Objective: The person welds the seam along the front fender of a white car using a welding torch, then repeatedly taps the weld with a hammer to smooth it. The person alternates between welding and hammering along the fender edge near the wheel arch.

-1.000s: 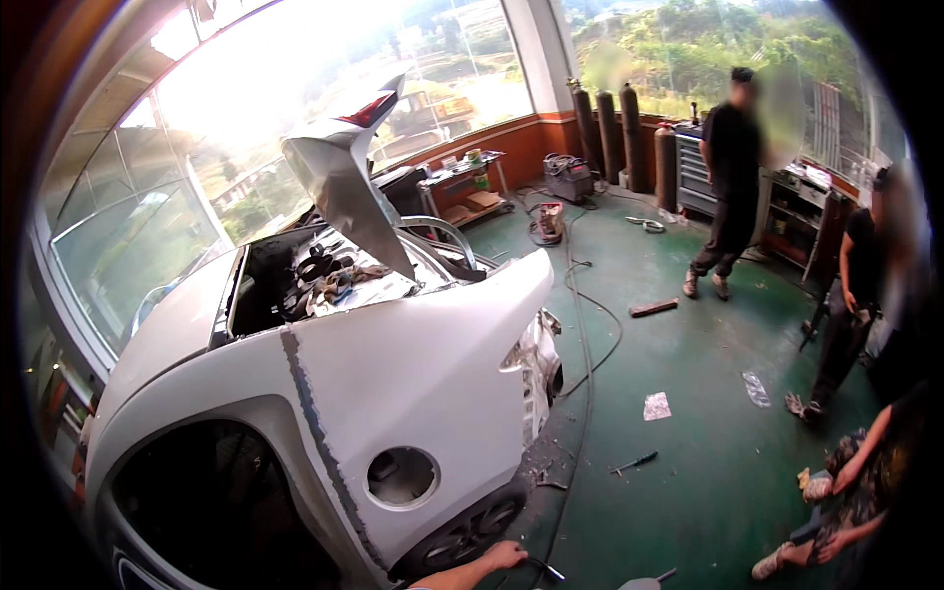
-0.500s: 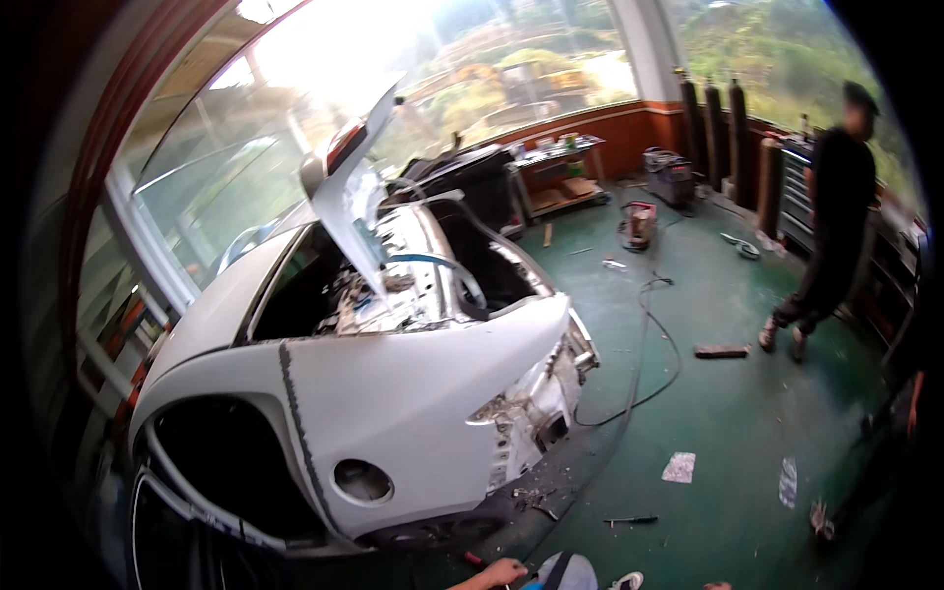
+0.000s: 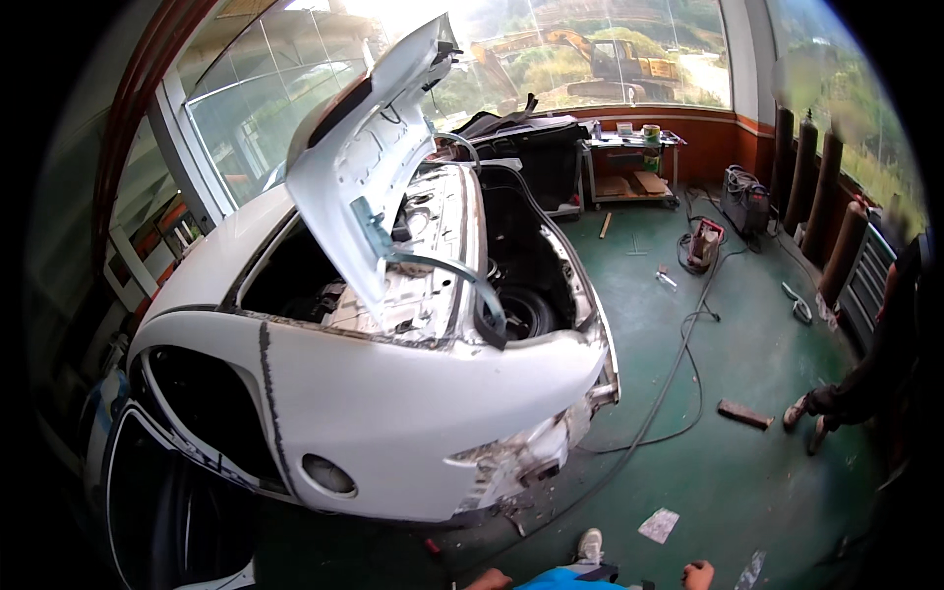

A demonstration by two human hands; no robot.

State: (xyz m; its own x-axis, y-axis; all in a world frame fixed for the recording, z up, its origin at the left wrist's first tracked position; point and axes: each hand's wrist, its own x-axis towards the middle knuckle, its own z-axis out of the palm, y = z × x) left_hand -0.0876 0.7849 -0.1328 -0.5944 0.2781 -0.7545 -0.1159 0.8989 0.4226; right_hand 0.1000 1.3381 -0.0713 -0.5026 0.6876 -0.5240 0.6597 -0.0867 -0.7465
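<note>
My left hand shows only in part at the lower edge, beside my blue clothing; its fingers are too hidden to read. Further right, my right hand hangs over the floor with its fingers curled in; whatever may be inside is hidden. Neither hand touches the white car body in front of me. Its trunk lid stands raised, the rear end is stripped, and a dark seam line runs down the side panel. A round opening sits low in that panel. A small red object lies below the car.
Cables run across the green floor to a welding machine and a red machine. A brown block and a pale sheet lie there. Gas cylinders, a person and a cart stand beyond.
My view has turned, and the car now shows more of its open trunk. My right hand has come further into view; less of my left hand shows. The other person appears further right.
</note>
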